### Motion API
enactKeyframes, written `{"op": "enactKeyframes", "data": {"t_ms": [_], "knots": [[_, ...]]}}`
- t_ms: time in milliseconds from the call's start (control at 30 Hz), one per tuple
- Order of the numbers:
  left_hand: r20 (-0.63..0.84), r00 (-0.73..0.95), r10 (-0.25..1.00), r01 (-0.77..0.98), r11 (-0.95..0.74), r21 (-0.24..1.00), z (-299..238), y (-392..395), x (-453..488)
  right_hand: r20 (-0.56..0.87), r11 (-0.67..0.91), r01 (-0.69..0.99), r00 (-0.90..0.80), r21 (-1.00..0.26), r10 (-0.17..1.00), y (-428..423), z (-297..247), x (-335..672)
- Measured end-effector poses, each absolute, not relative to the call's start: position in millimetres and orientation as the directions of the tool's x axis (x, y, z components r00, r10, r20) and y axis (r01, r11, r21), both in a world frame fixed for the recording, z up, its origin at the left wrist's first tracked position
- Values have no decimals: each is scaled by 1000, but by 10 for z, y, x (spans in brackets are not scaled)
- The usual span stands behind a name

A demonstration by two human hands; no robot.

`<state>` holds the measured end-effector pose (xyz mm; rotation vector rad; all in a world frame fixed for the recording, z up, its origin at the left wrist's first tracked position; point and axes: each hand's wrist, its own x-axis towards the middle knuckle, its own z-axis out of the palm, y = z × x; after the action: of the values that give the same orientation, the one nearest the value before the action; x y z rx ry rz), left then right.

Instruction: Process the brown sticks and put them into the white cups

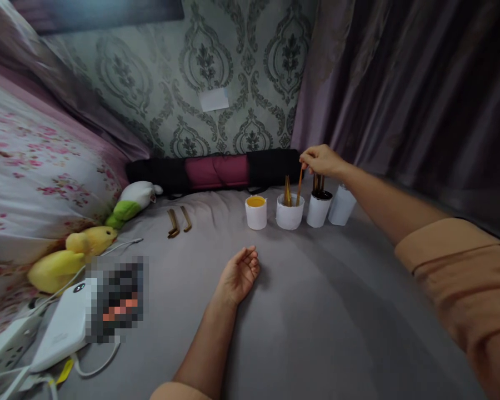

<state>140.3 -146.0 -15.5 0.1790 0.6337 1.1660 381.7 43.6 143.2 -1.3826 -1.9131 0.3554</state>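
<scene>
My right hand [323, 161] pinches the top of a thin orange-brown stick [300, 180], whose lower end is down in a short white cup [290, 218]. Several golden pointed sticks [288, 191] lean inside the same cup. To its left stands a white cup with a yellow inside [256, 215]. On the right, a taller white cup with a dark rim [318, 212] holds several brown sticks. Palm up on the grey sheet, my left hand [240, 272] lies nearer to me than the cups, its fingers loosely curled with nothing in them.
A white container [342, 205] stands at the row's right end, partly behind my forearm. Bent brass-coloured pieces [173, 223] lie at left. Plush toys [94, 240], a white power bank [64, 322] and cables line the left side. A black-and-maroon roll [216, 171] lies along the wall.
</scene>
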Motion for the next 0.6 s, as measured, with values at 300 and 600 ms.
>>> {"op": "enactKeyframes", "data": {"t_ms": [300, 600], "knots": [[-371, 237, 898, -777, 404, 483, -179, -1451, 1394, 360, 372, 707, -176, -602, 916, 458, 1306, 3733], [-375, 233, 897, -787, 400, 469, -159, -1461, 1405, 323, 359, 730, -198, -582, 925, 553, 1158, 3672]]}}
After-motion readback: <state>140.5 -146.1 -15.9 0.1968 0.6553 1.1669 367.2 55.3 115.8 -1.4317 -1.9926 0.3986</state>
